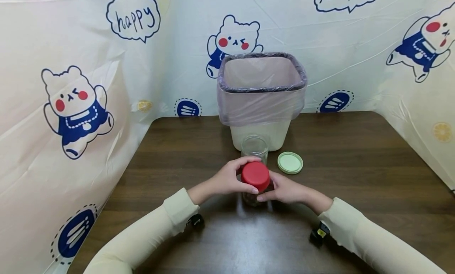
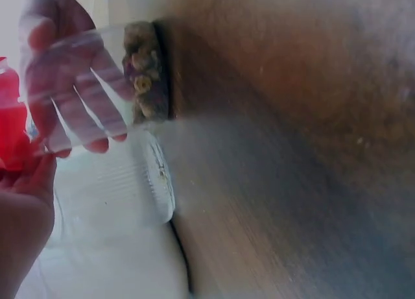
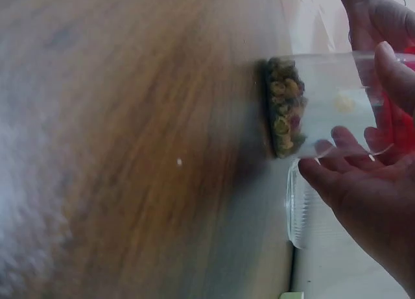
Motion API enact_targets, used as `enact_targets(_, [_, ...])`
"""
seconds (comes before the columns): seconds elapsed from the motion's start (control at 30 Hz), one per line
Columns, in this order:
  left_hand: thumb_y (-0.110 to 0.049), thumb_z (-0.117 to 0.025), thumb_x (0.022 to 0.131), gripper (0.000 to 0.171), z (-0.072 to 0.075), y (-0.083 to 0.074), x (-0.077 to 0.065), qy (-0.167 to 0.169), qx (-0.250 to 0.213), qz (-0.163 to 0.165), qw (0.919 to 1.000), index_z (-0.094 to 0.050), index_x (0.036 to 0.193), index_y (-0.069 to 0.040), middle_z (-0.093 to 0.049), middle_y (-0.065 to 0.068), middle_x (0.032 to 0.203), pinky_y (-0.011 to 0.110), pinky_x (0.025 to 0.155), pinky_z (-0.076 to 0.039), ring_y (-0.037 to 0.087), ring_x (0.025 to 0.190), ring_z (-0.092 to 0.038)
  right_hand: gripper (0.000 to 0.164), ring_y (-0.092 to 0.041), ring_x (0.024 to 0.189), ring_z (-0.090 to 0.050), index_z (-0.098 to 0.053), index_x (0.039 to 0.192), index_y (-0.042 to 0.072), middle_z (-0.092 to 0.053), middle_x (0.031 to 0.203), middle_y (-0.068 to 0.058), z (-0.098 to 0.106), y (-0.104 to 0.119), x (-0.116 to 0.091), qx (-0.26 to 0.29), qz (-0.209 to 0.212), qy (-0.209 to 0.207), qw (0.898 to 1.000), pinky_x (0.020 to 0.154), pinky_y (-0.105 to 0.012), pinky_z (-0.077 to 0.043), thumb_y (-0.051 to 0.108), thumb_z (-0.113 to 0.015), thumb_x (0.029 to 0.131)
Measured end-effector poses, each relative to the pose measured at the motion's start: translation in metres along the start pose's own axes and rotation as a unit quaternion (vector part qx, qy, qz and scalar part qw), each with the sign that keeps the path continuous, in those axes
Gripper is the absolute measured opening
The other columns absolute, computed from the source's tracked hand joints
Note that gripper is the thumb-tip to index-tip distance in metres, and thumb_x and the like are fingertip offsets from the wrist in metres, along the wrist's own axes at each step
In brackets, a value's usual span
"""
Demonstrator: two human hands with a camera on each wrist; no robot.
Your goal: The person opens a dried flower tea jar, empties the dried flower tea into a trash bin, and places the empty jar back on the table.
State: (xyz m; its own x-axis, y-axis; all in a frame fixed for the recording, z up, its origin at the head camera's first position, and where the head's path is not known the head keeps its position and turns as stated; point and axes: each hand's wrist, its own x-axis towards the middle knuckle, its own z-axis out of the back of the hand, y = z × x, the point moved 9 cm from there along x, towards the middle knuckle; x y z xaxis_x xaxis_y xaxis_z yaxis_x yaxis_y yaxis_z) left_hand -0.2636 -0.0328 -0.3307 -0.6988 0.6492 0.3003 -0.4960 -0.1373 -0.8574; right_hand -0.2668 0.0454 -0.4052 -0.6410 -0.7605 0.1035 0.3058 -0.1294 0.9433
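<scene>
A clear jar with a red lid stands upright on the table, a layer of dried flower buds at its bottom. My left hand grips the lid, thumb on the near side and fingers round the far side. Just below the lid, my right hand holds the jar's upper body between thumb and fingers. Right behind it is a second clear glass jar with ribbed walls and no lid on it. A pale green lid lies flat to its right.
At the back of the dark wooden table stands a whitish bin lined with a translucent purple bag. A printed cloth with cartoon bears hangs behind the table and along its sides.
</scene>
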Motion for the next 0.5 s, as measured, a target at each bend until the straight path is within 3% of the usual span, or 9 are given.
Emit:
enact_targets(0.13, [-0.007, -0.078, 0.062, 0.068, -0.002, 0.015, 0.003, 0.013, -0.018, -0.003, 0.9997, -0.047, 0.122, -0.002, -0.055, 0.006, 0.11, 0.031, 0.084, -0.042, 0.015, 0.099, -0.052, 0.055, -0.02, 0.097, -0.053, -0.041, 0.121, 0.009, -0.055, 0.109, -0.004, 0.0, -0.003, 0.001, 0.0, -0.004, 0.003, 1.0, 0.086, -0.034, -0.041, 0.005, -0.069, 0.074])
enact_targets(0.3, [-0.018, -0.08, 0.063, 0.067, -0.002, 0.034, 0.001, -0.01, 0.006, 0.01, 0.9999, -0.049, 0.121, -0.009, -0.056, -0.003, 0.109, 0.029, 0.082, -0.043, 0.011, 0.097, -0.053, 0.056, -0.017, 0.098, -0.053, -0.042, 0.121, 0.012, -0.054, 0.11, -0.001, 0.001, -0.006, -0.002, -0.016, -0.019, -0.013, 1.0, 0.087, -0.033, -0.04, 0.009, -0.071, 0.073])
enact_targets(0.37, [-0.019, -0.08, 0.063, 0.066, -0.002, 0.031, -0.001, -0.028, 0.019, 0.012, 0.9994, -0.05, 0.121, -0.01, -0.056, -0.003, 0.109, 0.029, 0.081, -0.044, 0.011, 0.095, -0.053, 0.056, -0.016, 0.098, -0.053, -0.042, 0.121, 0.013, -0.055, 0.109, 0.001, 0.001, -0.006, -0.003, -0.021, -0.023, -0.021, 0.999, 0.087, -0.033, -0.04, 0.012, -0.072, 0.073])
enact_targets(0.5, [-0.014, -0.079, 0.063, 0.063, 0.001, 0.009, -0.006, -0.074, 0.041, 0.004, 0.9965, -0.051, 0.118, -0.005, -0.056, 0.005, 0.11, 0.029, 0.08, -0.044, 0.013, 0.095, -0.054, 0.058, -0.016, 0.098, -0.053, -0.041, 0.122, 0.014, -0.055, 0.108, 0.001, 0.0, -0.004, -0.004, -0.025, -0.011, -0.039, 0.999, 0.087, -0.033, -0.04, 0.017, -0.072, 0.073])
